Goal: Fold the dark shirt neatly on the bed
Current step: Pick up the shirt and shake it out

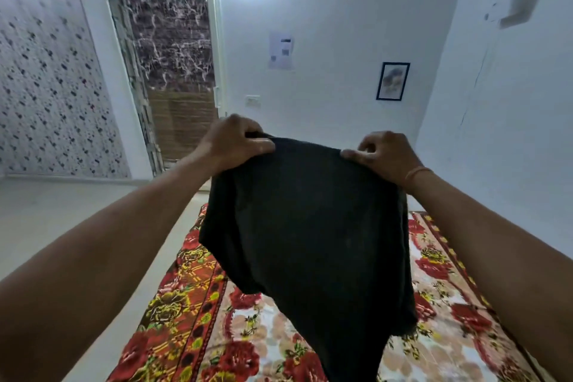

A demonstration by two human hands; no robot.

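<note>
While left hand [235, 141] and right hand [383, 153] pinch the shirt [310, 236] top edge above the bed [192, 304], keep corners level, lower flat.

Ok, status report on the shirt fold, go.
Left hand and right hand both pinching top edge of dark shirt. Shirt held up, hanging over floral bed cover, not laid down. Nothing in the way.

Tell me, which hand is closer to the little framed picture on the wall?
Right. The right hand is below the framed picture, a bit to its left; the left hand is much farther left. Both grip the dark shirt.
</note>
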